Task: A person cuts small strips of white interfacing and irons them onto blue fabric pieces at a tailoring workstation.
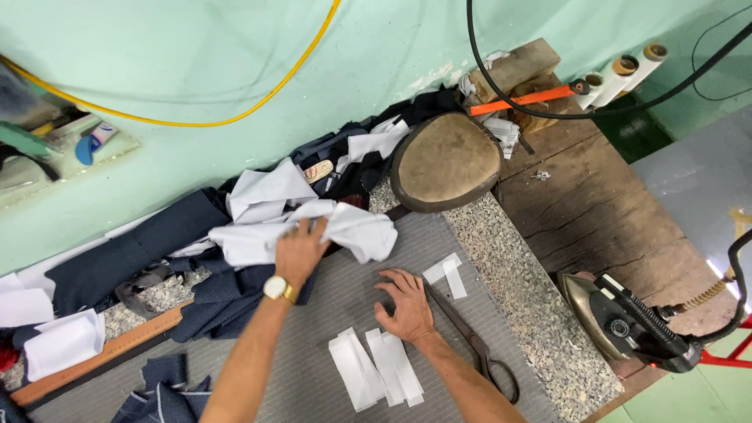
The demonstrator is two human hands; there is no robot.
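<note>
The left hand (pixel 300 252), with a gold-coloured wristwatch (pixel 279 288) on its wrist, reaches far across the grey striped pressing pad (pixel 313 368) that covers the bench and lies on a crumpled piece of white cloth (pixel 345 229); its fingers (pixel 317 229) are curled into the folds, gripping the cloth. This white cloth sits at the far edge of the pad, on top of a heap of dark navy fabric pieces (pixel 157 235) that runs along the pale green wall (pixel 235 70) to the left.

The right hand (pixel 406 307) rests flat on the pad just right of the left forearm, fingers (pixel 392 278) spread wide and holding nothing. A pair of long dark tailor's shears (pixel 470 341) lies on the pad, touching or just beside this hand on its right. Near of the hand lie several narrow white cloth strips (pixel 374 366), side by side, and two more small white strips (pixel 448 272) lie just far-right of it.

A rounded brown padded pressing block (pixel 445 160) stands at the far end of the speckled granite bench (pixel 540 329). At the right, on a dark wooden board (pixel 595 211), rests a black and brass steam iron (pixel 627 321)
</note>
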